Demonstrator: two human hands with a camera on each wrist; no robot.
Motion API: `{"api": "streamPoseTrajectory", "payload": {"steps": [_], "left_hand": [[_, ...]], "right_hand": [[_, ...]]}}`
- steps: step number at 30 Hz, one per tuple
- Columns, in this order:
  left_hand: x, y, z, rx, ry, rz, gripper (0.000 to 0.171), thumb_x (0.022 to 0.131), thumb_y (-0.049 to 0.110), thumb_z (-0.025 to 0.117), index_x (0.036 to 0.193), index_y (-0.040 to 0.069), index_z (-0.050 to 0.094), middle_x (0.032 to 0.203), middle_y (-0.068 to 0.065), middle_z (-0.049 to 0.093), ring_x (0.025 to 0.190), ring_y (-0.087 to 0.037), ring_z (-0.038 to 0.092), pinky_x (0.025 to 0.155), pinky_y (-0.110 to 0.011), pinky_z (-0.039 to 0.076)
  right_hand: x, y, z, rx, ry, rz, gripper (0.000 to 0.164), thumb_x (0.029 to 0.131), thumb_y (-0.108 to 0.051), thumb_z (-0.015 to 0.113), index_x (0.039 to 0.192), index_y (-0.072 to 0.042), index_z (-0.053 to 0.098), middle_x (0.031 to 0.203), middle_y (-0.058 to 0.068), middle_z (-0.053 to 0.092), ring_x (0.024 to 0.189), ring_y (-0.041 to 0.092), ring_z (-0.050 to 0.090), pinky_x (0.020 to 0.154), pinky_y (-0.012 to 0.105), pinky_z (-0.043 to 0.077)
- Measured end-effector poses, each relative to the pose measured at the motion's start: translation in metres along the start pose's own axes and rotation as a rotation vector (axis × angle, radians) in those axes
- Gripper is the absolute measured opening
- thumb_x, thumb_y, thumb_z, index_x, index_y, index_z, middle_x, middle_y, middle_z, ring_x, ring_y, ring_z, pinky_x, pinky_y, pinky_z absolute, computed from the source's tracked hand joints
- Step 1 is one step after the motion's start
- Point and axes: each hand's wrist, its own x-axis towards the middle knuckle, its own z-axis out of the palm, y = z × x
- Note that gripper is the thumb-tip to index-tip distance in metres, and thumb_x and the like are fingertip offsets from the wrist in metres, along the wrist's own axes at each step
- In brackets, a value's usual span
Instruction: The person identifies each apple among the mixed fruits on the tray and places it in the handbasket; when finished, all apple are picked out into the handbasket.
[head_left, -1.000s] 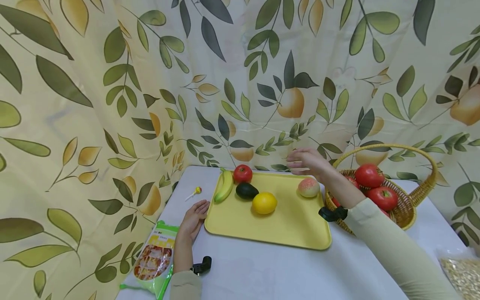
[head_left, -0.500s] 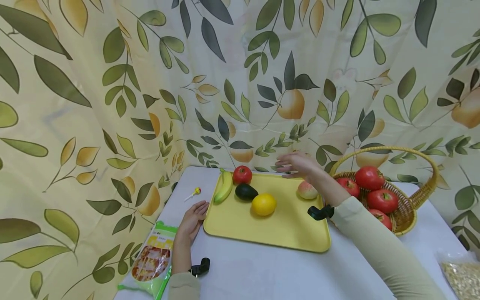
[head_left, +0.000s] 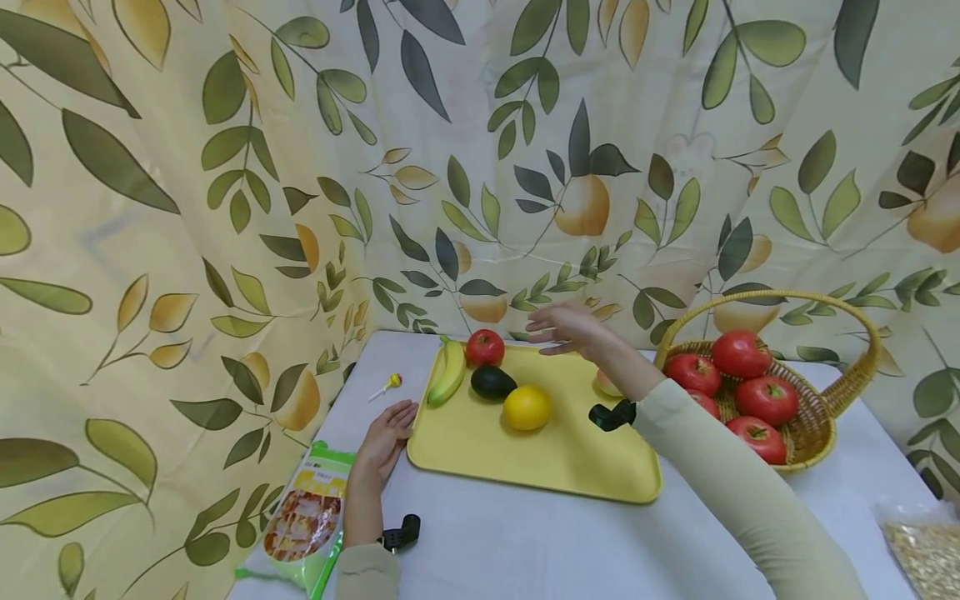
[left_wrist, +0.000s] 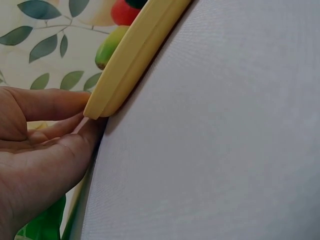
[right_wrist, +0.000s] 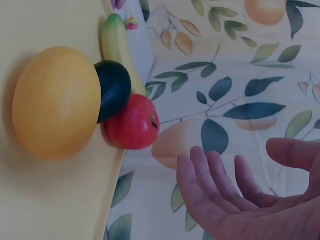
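My left hand (head_left: 386, 437) rests on the table against the left edge of a yellow tray (head_left: 592, 454), its fairly straight fingers touching the rim, as the left wrist view also shows. On the tray lie a banana (head_left: 449, 375), a red apple (head_left: 485, 347), a dark green avocado (head_left: 492, 382) and a yellow lemon (head_left: 527, 408). My right hand (head_left: 572, 329) hovers over the tray's back edge, holding nothing, its fingers spread and loosely bent in the right wrist view. Beneath the right forearm a peach (head_left: 606, 383) shows, mostly covered by the arm.
A wicker basket (head_left: 813, 446) of several red apples (head_left: 767, 402) stands to the right of the tray. Left of the tray are a lollipop (head_left: 387, 386) and a green and white food bag (head_left: 303, 521). A clear bag of grains (head_left: 926, 550) lies at the far right.
My right hand has moved left over the back of the tray, away from the basket, and its forearm now covers most of the peach. My left hand stays at the tray's edge.
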Motion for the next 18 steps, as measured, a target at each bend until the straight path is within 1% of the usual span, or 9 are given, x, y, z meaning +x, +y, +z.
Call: {"api": "streamPoseTrajectory", "payload": {"steps": [3,9,13,15,18], "left_hand": [[0.001,-0.001,0.0,0.006,-0.011,0.005,0.065,0.095,-0.021,0.043,0.158,-0.008,0.03,0.163,-0.029,0.034,0.153,-0.038,0.032,0.125,-0.046,0.03],[0.004,-0.002,-0.002,0.005,-0.002,0.015,0.066,0.094,-0.022,0.043,0.157,-0.008,0.032,0.162,-0.028,0.035,0.153,-0.038,0.033,0.125,-0.047,0.03],[0.004,-0.002,-0.003,0.0,0.002,0.015,0.066,0.093,-0.023,0.043,0.157,-0.008,0.033,0.162,-0.028,0.036,0.153,-0.038,0.033,0.125,-0.046,0.03],[0.004,-0.002,-0.003,-0.002,0.0,0.018,0.066,0.093,-0.023,0.043,0.157,-0.008,0.033,0.162,-0.028,0.036,0.153,-0.038,0.034,0.125,-0.047,0.03],[0.004,-0.002,-0.004,-0.012,-0.004,0.022,0.065,0.093,-0.023,0.042,0.156,-0.009,0.033,0.161,-0.029,0.036,0.153,-0.038,0.033,0.125,-0.047,0.03]], "right_hand": [[0.005,0.001,0.003,0.01,-0.015,0.008,0.049,0.109,-0.02,0.051,0.151,0.004,0.044,0.154,0.028,0.047,0.14,0.045,0.049,0.113,0.056,0.047],[0.019,0.001,0.01,0.008,-0.01,0.004,0.048,0.108,-0.022,0.053,0.148,0.005,0.047,0.148,0.026,0.053,0.139,0.047,0.049,0.113,0.057,0.047],[0.032,0.002,0.015,0.006,0.0,0.026,0.052,0.107,-0.023,0.055,0.15,0.004,0.045,0.148,0.026,0.053,0.138,0.045,0.051,0.113,0.057,0.047],[0.04,0.005,0.016,-0.011,0.006,0.035,0.053,0.106,-0.023,0.055,0.151,0.003,0.044,0.147,0.025,0.053,0.135,0.043,0.055,0.111,0.056,0.049],[0.051,0.011,0.018,-0.014,0.027,0.045,0.052,0.105,-0.023,0.058,0.148,0.003,0.048,0.147,0.025,0.053,0.131,0.041,0.058,0.109,0.055,0.051]]}}
